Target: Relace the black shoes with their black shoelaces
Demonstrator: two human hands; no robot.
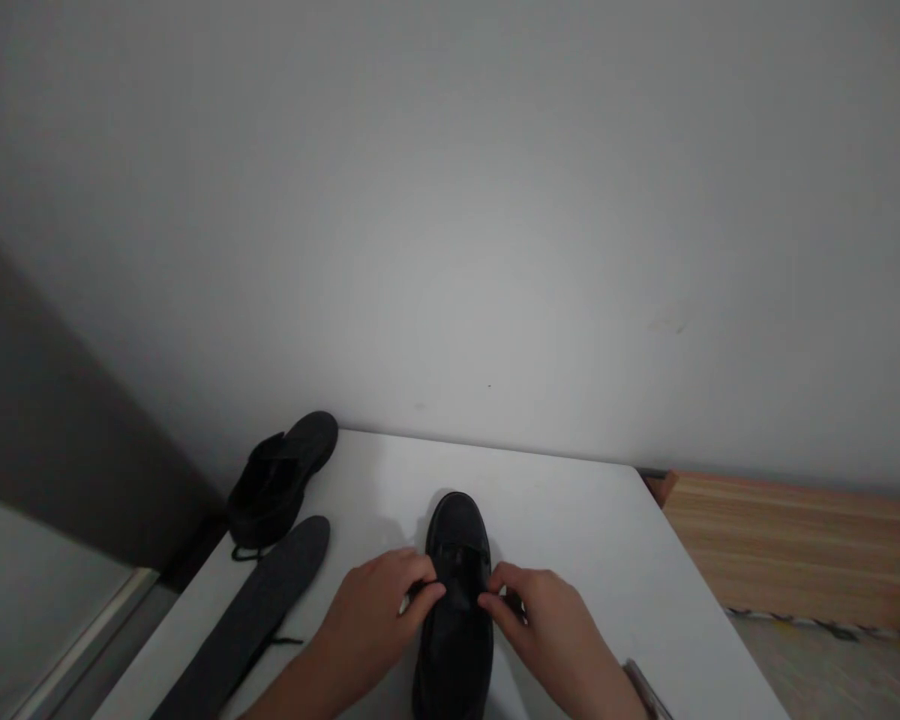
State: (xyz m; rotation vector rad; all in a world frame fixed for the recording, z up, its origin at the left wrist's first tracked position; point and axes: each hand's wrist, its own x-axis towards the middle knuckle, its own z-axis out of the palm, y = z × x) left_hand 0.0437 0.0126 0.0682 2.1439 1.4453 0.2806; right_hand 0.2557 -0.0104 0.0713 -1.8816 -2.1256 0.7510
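Note:
A black lace-up shoe [456, 560] stands on the white table [592, 540], toe pointing away from me. My left hand [375, 620] pinches a black lace at the shoe's left side. On the other side, my right hand [547, 625] pinches the lace, fingertips almost meeting over the tongue. Both hands rest against the shoe's upper.
A second black shoe [281, 480] lies at the table's far left corner with a loose lace hanging. A dark insole [259, 610] lies flat beside it. A wooden board [795, 545] sits to the right, below the table's edge. A plain white wall is behind.

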